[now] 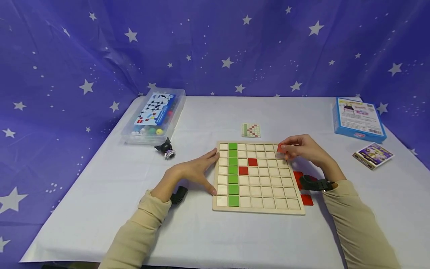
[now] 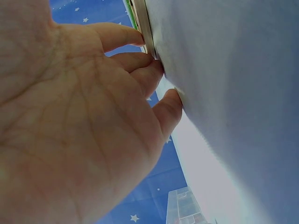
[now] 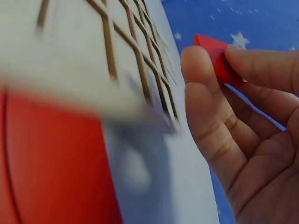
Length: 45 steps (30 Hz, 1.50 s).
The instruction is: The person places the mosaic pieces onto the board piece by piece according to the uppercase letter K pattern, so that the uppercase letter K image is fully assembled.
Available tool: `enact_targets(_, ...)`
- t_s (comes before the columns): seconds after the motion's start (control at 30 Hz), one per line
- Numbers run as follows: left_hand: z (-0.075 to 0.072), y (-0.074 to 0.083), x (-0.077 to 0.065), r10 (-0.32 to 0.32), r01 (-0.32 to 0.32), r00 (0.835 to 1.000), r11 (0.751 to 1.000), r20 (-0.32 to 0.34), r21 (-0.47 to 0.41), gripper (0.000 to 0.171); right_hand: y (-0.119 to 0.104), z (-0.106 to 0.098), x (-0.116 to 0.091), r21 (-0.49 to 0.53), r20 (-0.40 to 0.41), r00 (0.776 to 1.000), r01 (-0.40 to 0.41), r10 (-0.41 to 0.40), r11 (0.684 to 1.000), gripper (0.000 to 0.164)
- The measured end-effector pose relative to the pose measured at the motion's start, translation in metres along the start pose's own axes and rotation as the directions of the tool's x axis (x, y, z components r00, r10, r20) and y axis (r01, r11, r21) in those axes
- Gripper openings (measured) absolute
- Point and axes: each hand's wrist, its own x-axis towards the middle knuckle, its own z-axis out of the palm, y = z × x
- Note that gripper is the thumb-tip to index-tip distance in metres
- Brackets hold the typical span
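My right hand [image 1: 306, 150] pinches a flat red tile [image 3: 216, 57] near the gridded wooden board [image 1: 265, 191] my spread left hand [image 1: 193, 169] touches.

Head view looks down — closer wrist views share the board [image 1: 254, 181].

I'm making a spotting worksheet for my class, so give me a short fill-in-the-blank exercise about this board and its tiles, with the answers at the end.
The right grip pinches a ____ tile.
In the head view, green tiles fill the ____ column from the left of the board.
On the board, exactly ____ other red tiles lie flat.
The left grip touches the board's ____ edge in that view.
Missing words: red; second; two; left.
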Motion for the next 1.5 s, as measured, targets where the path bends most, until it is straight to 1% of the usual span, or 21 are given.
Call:
enact_targets(0.1, 0.001, 0.0, 0.001, 0.005, -0.005, 1.0, 1.0, -0.002, -0.002, 0.124, -0.005, 0.013, 0.011, 0.019, 0.031, 0.999, 0.012, -0.013, 1.0, 0.034)
enact_targets(0.2, 0.001, 0.001, 0.001, 0.004, -0.004, 1.0, 1.0, -0.003, -0.003, 0.125, -0.012, 0.025, 0.021, -0.01, 0.054, 0.998, 0.022, -0.022, 1.0, 0.032)
enact_targets(0.27, 0.002, 0.002, 0.0, 0.003, -0.003, 1.0, 1.0, -0.004, -0.005, 0.125, -0.015, 0.031, 0.027, -0.059, 0.052, 0.998, 0.027, -0.024, 0.998, 0.031)
enact_targets(0.37, 0.002, 0.003, 0.0, 0.003, -0.003, 1.0, 1.0, 0.001, -0.006, 0.125, -0.017, 0.039, 0.032, -0.166, 0.017, 1.0, 0.025, -0.023, 0.986, 0.027)
enact_targets(0.5, 0.002, 0.003, 0.0, 0.003, -0.003, 1.0, 1.0, 0.003, -0.001, 0.124, -0.019, 0.045, 0.035, -0.311, -0.022, 0.999, 0.036, -0.045, 0.95, 0.023)
enact_targets(0.6, 0.002, 0.003, 0.0, -0.002, 0.002, 1.0, 1.0, 0.001, 0.003, 0.124, -0.021, 0.046, 0.033, -0.37, -0.028, 0.997, 0.055, -0.07, 0.927, 0.022)
enact_targets(0.93, 0.001, 0.003, -0.001, -0.013, 0.013, 1.0, 1.0, -0.003, 0.002, 0.124, -0.02, 0.048, 0.032, -0.419, -0.045, 0.992, 0.086, -0.115, 0.904, 0.021)
enact_targets(1.2, 0.0, 0.002, -0.001, -0.013, 0.013, 1.0, 1.0, -0.003, -0.001, 0.123, -0.019, 0.049, 0.034, -0.389, 0.008, 0.992, 0.121, -0.128, 0.913, 0.014)
enact_targets(1.43, -0.001, 0.003, -0.001, -0.012, 0.012, 1.0, 1.0, -0.002, -0.003, 0.124, -0.019, 0.049, 0.034, -0.399, -0.004, 0.982, 0.17, -0.187, 0.901, 0.011)
enact_targets(1.5, -0.001, 0.003, -0.001, -0.012, 0.012, 1.0, 1.0, -0.002, -0.003, 0.124, -0.019, 0.049, 0.035, -0.391, -0.003, 0.981, 0.175, -0.192, 0.904, 0.011)
